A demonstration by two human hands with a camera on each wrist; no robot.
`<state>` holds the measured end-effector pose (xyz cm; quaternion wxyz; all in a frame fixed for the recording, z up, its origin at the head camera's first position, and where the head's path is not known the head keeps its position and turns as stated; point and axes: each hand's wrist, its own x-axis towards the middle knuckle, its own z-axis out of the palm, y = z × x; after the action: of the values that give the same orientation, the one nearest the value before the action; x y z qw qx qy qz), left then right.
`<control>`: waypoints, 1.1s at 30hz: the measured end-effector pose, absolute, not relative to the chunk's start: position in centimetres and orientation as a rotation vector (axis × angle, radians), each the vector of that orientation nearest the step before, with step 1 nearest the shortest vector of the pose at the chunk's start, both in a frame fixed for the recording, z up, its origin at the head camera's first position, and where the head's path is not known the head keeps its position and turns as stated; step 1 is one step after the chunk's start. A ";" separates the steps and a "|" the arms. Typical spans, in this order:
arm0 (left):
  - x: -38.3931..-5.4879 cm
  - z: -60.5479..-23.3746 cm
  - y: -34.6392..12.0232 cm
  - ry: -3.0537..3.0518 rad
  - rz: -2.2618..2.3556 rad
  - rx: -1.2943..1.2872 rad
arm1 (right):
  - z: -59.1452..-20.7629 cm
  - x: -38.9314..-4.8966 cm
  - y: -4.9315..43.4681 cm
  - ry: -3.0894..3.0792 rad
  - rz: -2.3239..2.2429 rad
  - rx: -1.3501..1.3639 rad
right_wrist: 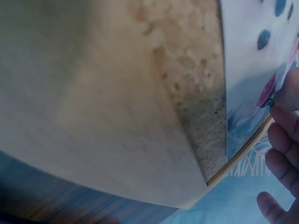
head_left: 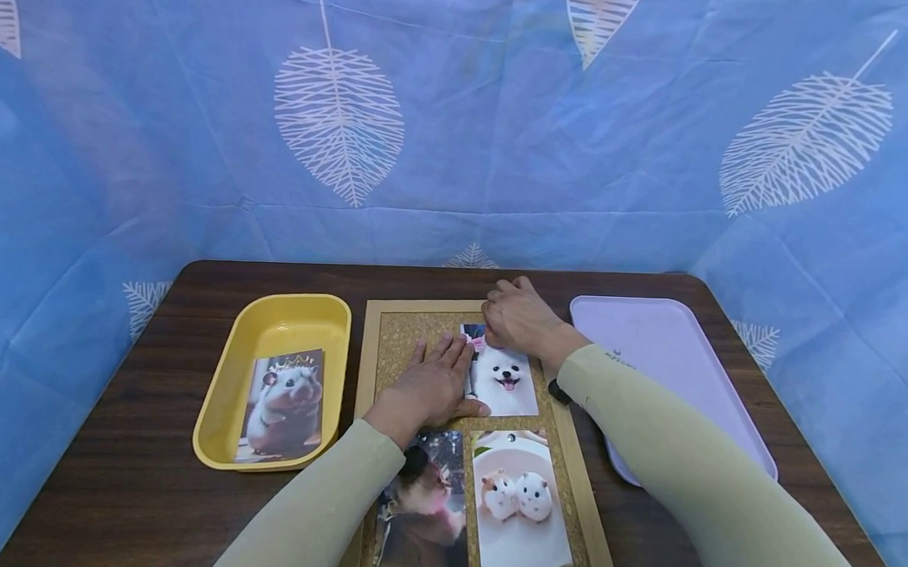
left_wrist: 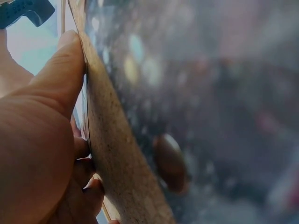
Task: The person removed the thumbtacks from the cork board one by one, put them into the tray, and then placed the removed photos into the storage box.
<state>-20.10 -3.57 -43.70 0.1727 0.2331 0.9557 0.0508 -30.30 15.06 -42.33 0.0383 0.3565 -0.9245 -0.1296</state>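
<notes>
A cork board (head_left: 415,325) with a light wooden frame lies on the table. My left hand (head_left: 435,386) is spread flat, fingers over the left edge of the white dog photo (head_left: 505,387), thumb near its lower edge. At the photo's top, my right hand (head_left: 520,317) has its thumb and forefinger together on a small thumbtack (right_wrist: 271,101), mostly hidden by the fingertips; its other fingers curl loosely. Below are a photo of two hamsters (head_left: 517,507) with a round metal tack (head_left: 512,437) at its top, and a dark photo (head_left: 426,524), partly covered by my left wrist.
To the left stands a yellow tray (head_left: 217,409) holding a photo of a crowned hamster (head_left: 288,407). A lilac tray (head_left: 677,350) lies to the right, partly under my right forearm. Behind the dark wooden table (head_left: 118,439) hangs a blue leaf-patterned cloth (head_left: 459,133).
</notes>
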 end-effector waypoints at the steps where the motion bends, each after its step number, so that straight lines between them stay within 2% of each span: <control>1: -20.1 -43.7 -3.6 2.713 0.144 0.662 | -42.4 -30.3 15.1 -2.826 -0.404 1.098; 11: -20.1 -43.7 -3.5 2.715 0.144 0.660 | -42.8 -30.3 15.4 -2.779 -0.459 1.114; 33: -20.2 -43.9 -3.5 2.709 0.141 0.650 | -42.6 -30.1 15.7 -2.883 -0.241 1.039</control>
<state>-20.18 -3.48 -43.85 0.1750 0.2294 0.9562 0.0499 -30.13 15.70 -42.64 0.0336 0.3378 -0.9373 -0.0784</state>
